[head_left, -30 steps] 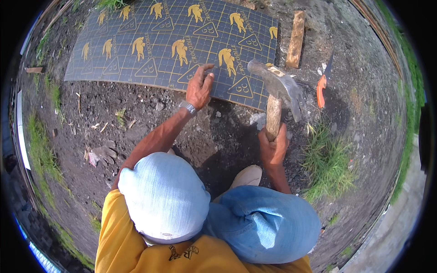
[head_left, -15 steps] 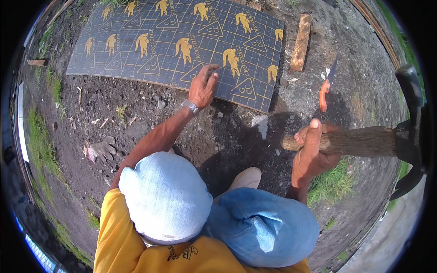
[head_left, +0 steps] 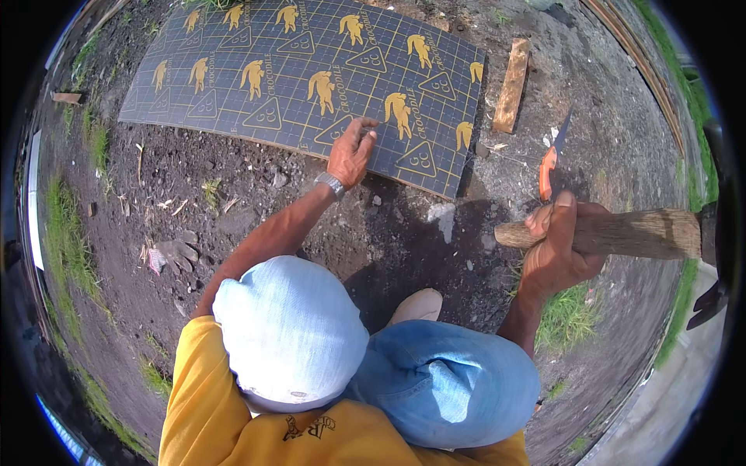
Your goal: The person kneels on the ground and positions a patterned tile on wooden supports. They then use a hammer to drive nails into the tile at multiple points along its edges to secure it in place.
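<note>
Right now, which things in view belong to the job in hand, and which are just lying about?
In the job, it seems:
hammer, held in the right hand
dark printed board, left hand on or just over its near edge

Lying about, apparently:
orange-handled tool (could be in the job too)
wooden strip
glove
</note>
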Demonstrator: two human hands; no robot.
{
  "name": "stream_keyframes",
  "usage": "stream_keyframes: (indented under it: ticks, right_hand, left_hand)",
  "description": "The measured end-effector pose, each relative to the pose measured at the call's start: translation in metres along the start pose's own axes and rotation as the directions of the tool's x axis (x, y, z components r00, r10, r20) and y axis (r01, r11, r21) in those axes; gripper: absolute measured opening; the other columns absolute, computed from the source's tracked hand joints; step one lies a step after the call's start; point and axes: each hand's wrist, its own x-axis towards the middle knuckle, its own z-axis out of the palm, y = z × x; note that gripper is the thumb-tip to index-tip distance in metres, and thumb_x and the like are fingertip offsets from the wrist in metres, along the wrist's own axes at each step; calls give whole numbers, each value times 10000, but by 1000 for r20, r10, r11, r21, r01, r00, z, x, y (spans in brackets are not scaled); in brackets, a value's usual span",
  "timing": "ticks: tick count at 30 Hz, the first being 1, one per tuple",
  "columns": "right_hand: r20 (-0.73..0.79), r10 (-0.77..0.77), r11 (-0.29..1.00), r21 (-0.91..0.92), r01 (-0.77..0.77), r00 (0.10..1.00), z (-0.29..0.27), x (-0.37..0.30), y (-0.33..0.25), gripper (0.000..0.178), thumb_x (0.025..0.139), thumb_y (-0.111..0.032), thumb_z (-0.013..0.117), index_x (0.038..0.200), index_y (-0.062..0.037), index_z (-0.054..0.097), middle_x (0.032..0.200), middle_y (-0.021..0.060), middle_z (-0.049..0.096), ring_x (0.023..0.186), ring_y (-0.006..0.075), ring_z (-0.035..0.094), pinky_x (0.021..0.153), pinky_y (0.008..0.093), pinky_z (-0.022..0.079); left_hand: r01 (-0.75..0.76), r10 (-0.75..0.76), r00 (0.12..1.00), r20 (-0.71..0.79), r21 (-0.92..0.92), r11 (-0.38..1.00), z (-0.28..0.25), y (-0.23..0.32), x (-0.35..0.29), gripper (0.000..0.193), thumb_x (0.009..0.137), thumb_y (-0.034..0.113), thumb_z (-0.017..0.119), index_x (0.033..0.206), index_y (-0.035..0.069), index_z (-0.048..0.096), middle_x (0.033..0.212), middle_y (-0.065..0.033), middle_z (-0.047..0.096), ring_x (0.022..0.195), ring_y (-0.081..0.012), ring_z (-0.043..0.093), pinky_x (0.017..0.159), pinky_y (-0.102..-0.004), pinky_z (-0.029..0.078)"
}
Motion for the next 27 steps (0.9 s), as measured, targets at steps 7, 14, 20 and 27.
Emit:
stream_keyframes:
  ticks: [7,14,20,27]
  right_hand:
    - [473,647,463,-867,184,598,-16,-91,114,461,885,-168,767,1240,1,526,868,304,684,860,525,682,698,501,545]
    - [206,274,910,-371,-184,940,3,-46,41,213,897,-59,774,1014,-10,603,724,78,634,621,137,628,606,323,490]
    - [-91,-68,996,47,73,993,4,-6,15,111,965,10,695,918,-4,595,668,82,622,541,121,569,574,303,522]
    - [377,519,576,-818,13,767,-24,-113,136,326,911,-218,732,1091,-11,558,844,268,706,793,464,719,739,517,546]
  left_hand:
    - [-61,62,997,-54,36,998,4,1,-3,349,1075,327,523,1317,93,615,774,-34,589,703,-149,557,685,-351,479]
    - [-115,118,990,-77,40,993,3,-3,3,339,1082,329,521,1302,92,625,827,-49,639,713,-147,592,690,-350,498]
    - [15,-16,999,-48,-23,1000,1,2,-1,318,1084,317,523,1281,93,633,765,-17,579,671,-121,538,645,-336,465]
    - [-74,72,995,-68,-18,997,3,1,2,338,1078,325,518,1294,89,628,801,-22,609,692,-130,560,667,-338,482]
